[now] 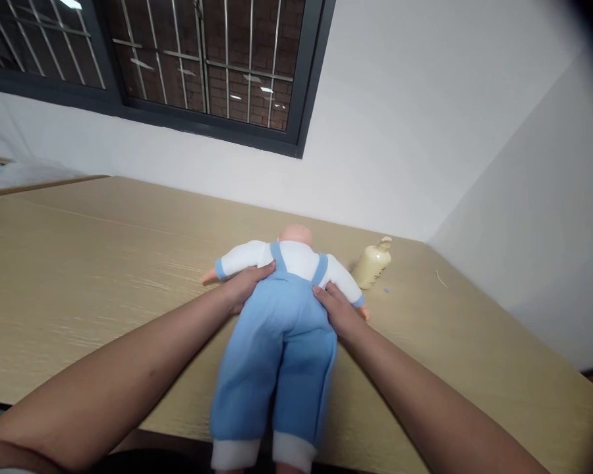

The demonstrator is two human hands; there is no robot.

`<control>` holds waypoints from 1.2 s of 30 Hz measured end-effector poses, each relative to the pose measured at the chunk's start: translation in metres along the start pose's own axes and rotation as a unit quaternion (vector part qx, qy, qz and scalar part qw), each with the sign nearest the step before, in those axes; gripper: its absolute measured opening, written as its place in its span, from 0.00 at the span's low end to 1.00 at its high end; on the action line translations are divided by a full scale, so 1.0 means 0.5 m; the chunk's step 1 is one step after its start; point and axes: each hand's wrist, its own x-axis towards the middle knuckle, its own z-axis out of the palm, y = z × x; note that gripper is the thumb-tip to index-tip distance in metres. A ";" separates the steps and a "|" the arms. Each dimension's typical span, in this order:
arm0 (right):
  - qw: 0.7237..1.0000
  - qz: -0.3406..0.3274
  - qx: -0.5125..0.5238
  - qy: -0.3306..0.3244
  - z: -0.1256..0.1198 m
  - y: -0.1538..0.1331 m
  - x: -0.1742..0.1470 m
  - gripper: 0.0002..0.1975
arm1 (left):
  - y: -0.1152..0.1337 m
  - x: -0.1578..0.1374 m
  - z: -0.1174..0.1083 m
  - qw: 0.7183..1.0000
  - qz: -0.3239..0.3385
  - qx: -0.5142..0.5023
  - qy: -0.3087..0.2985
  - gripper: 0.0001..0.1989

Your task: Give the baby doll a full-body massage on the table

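Note:
A baby doll (289, 306) in blue overalls and a white long-sleeved top is between my hands, its back towards me and its legs pointing at me. Its bald head (296, 234) is at the far end and its arms spread to both sides. My left hand (250, 284) grips the doll's left-hand side at the waist, thumb on the back by the strap. On the other side my right hand (335, 306) closes round the waist, thumb on the blue cloth. Fingers of both hands are partly hidden beneath the body. The doll's cuffed legs reach past the table's near edge.
A cream pump bottle (373, 264) leans at an angle on the wooden table (128, 263), right of the doll. Near it lie a small blue bit (387, 289) and a thin strand (441, 280). White walls and a barred window (202, 66) stand behind.

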 end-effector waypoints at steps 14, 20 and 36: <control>0.946 -0.038 -0.320 0.022 -0.014 -0.011 0.007 0.26 | 0.010 0.009 -0.024 0.835 0.069 0.510 0.196 0.41; 0.888 -0.042 -0.452 0.076 -0.009 -0.027 -0.006 0.29 | 0.041 -0.020 -0.001 0.702 0.102 0.666 0.230 0.34; 0.828 -0.114 -0.548 0.023 0.002 -0.031 -0.020 0.25 | -0.003 -0.009 0.027 0.720 0.272 0.593 0.236 0.41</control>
